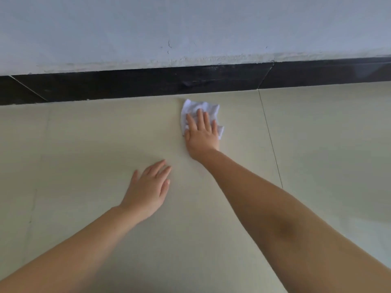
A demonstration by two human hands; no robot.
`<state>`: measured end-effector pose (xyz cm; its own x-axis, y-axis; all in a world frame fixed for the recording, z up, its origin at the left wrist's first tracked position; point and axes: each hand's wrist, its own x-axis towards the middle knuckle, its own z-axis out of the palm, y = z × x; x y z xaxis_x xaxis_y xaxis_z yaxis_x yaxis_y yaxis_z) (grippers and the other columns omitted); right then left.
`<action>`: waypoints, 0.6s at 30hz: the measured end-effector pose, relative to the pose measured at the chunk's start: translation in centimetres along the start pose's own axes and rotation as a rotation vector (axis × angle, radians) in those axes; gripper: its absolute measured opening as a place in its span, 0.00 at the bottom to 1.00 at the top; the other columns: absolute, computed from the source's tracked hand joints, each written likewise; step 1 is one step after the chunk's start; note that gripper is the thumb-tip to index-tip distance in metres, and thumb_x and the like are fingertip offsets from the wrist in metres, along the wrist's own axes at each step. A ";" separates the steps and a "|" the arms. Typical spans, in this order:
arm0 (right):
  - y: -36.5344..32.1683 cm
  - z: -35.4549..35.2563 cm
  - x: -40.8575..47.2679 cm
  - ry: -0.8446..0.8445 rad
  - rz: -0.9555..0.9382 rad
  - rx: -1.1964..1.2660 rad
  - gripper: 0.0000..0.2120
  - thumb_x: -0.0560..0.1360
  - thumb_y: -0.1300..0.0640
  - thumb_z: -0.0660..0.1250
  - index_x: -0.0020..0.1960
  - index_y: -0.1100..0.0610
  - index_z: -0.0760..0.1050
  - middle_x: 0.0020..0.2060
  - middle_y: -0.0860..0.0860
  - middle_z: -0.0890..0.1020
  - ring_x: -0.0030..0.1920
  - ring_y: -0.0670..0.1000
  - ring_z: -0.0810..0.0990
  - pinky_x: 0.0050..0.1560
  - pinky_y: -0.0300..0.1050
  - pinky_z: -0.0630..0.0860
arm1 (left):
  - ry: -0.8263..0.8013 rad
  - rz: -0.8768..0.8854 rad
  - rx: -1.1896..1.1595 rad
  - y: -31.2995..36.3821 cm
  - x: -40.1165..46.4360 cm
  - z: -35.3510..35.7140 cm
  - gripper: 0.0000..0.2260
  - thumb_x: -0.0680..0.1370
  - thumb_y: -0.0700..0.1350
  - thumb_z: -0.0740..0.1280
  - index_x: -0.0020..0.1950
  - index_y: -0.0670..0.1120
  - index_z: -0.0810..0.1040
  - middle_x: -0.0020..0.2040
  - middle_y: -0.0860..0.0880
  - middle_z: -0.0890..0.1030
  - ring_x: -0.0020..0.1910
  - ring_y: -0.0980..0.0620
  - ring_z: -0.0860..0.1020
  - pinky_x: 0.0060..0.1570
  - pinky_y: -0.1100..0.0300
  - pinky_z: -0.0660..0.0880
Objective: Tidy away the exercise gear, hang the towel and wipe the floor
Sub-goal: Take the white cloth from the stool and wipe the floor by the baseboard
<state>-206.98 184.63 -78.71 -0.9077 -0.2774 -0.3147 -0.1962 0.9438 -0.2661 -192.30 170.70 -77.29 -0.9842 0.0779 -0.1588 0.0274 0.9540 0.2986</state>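
A crumpled white cloth [191,106] lies on the cream tiled floor [84,140], close to the black skirting. My right hand [201,134] presses flat on the cloth with straight, spread fingers, arm stretched far forward. My left hand [148,191] rests palm down on the bare floor, nearer to me and to the left of the cloth, fingers straight. No exercise gear or towel rail is in view.
A black skirting board [148,83] runs along the foot of a pale, cracked wall [169,28]. Thin grout lines [270,140] cross the tiles to the right of my right arm.
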 end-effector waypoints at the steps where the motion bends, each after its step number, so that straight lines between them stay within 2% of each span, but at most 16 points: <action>1: -2.3 1.0 -0.8 -0.031 -0.094 -0.019 0.24 0.82 0.49 0.43 0.78 0.49 0.46 0.77 0.54 0.42 0.77 0.53 0.38 0.74 0.54 0.36 | 0.082 -0.092 -0.133 -0.1 0.2 -0.8 0.26 0.74 0.51 0.48 0.61 0.42 0.77 0.62 0.41 0.76 0.60 0.42 0.75 0.57 0.45 0.73; 3: -5.2 2.7 -3.4 -0.091 -0.286 -0.089 0.24 0.82 0.50 0.46 0.78 0.50 0.47 0.77 0.54 0.43 0.77 0.53 0.40 0.74 0.54 0.36 | 0.269 -0.235 -0.285 -0.6 0.6 -2.4 0.23 0.74 0.49 0.49 0.55 0.38 0.77 0.55 0.39 0.77 0.55 0.39 0.75 0.54 0.48 0.72; 5: -5.5 4.0 -6.5 -0.151 -0.475 -0.144 0.24 0.82 0.50 0.48 0.77 0.51 0.52 0.77 0.54 0.47 0.77 0.53 0.44 0.74 0.54 0.38 | 0.359 -0.284 -0.294 -1.2 0.8 -3.4 0.21 0.74 0.47 0.50 0.53 0.36 0.76 0.52 0.37 0.77 0.52 0.36 0.74 0.51 0.45 0.71; 6: -4.6 4.5 -8.1 -0.171 -0.558 -0.141 0.23 0.82 0.50 0.49 0.76 0.51 0.56 0.77 0.55 0.51 0.77 0.53 0.49 0.75 0.55 0.43 | 0.366 -0.297 -0.289 -1.2 0.9 -3.6 0.20 0.74 0.46 0.51 0.54 0.36 0.76 0.52 0.36 0.77 0.53 0.35 0.74 0.51 0.45 0.71; 8: -1.0 4.8 -10.5 -0.149 -0.615 -0.117 0.22 0.79 0.50 0.51 0.71 0.51 0.67 0.73 0.55 0.66 0.72 0.54 0.65 0.71 0.57 0.61 | 0.339 -0.306 -0.285 -1.0 1.2 -3.7 0.19 0.74 0.43 0.53 0.57 0.37 0.76 0.56 0.37 0.77 0.56 0.36 0.73 0.54 0.44 0.71; 9: 1.6 4.4 -11.2 -0.136 -0.562 -0.109 0.22 0.78 0.49 0.51 0.68 0.51 0.71 0.69 0.54 0.71 0.68 0.54 0.71 0.67 0.58 0.68 | 0.313 -0.297 -0.275 -0.7 1.4 -3.6 0.18 0.75 0.42 0.54 0.59 0.37 0.75 0.57 0.37 0.76 0.57 0.36 0.73 0.55 0.44 0.70; 10: 4.5 3.7 -11.7 -0.105 -0.474 -0.110 0.23 0.78 0.49 0.50 0.67 0.51 0.73 0.68 0.54 0.73 0.67 0.55 0.73 0.65 0.57 0.70 | 0.287 -0.280 -0.261 -0.6 1.6 -3.4 0.16 0.76 0.41 0.56 0.60 0.38 0.75 0.58 0.38 0.76 0.58 0.36 0.73 0.56 0.44 0.70; 11: 7.8 2.8 -12.1 -0.059 -0.360 -0.122 0.24 0.79 0.48 0.47 0.69 0.52 0.70 0.69 0.54 0.71 0.68 0.55 0.72 0.67 0.54 0.67 | 0.257 -0.258 -0.243 -0.4 1.7 -3.0 0.14 0.78 0.39 0.57 0.61 0.38 0.74 0.59 0.38 0.75 0.59 0.37 0.72 0.56 0.45 0.70; 13: 14.7 0.6 -13.0 0.059 -0.087 -0.107 0.28 0.78 0.44 0.38 0.75 0.51 0.58 0.75 0.52 0.61 0.74 0.52 0.61 0.73 0.50 0.51 | 0.172 -0.220 -0.180 -0.2 1.8 -2.1 0.14 0.78 0.38 0.59 0.64 0.40 0.74 0.61 0.39 0.75 0.60 0.37 0.72 0.57 0.45 0.69; 14: 17.7 -0.6 -13.6 0.088 0.070 -0.072 0.29 0.78 0.44 0.37 0.76 0.50 0.54 0.77 0.50 0.55 0.76 0.50 0.54 0.74 0.49 0.46 | 0.110 -0.213 -0.138 0.0 1.8 -1.6 0.15 0.78 0.38 0.60 0.65 0.40 0.73 0.62 0.39 0.74 0.62 0.37 0.71 0.58 0.46 0.69; 16: 21.7 -2.3 -14.6 0.121 0.340 0.021 0.25 0.81 0.46 0.40 0.77 0.49 0.51 0.78 0.50 0.49 0.77 0.49 0.46 0.76 0.52 0.44 | -0.011 -0.208 -0.038 0.2 1.3 -0.5 0.18 0.77 0.41 0.61 0.67 0.42 0.72 0.67 0.39 0.71 0.66 0.39 0.68 0.62 0.47 0.67; 18: 21.7 -2.2 -14.5 0.140 0.528 0.071 0.24 0.82 0.50 0.44 0.78 0.50 0.49 0.78 0.51 0.46 0.77 0.51 0.44 0.75 0.55 0.43 | -0.076 -0.201 0.043 0.4 0.8 0.2 0.21 0.77 0.42 0.62 0.70 0.43 0.69 0.70 0.39 0.67 0.70 0.39 0.64 0.66 0.47 0.63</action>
<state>-198.88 209.58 -77.92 -0.9176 0.2617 -0.2991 0.3205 0.9323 -0.1676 -193.03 171.23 -77.43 -0.9545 -0.0953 -0.2826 -0.1594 0.9639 0.2134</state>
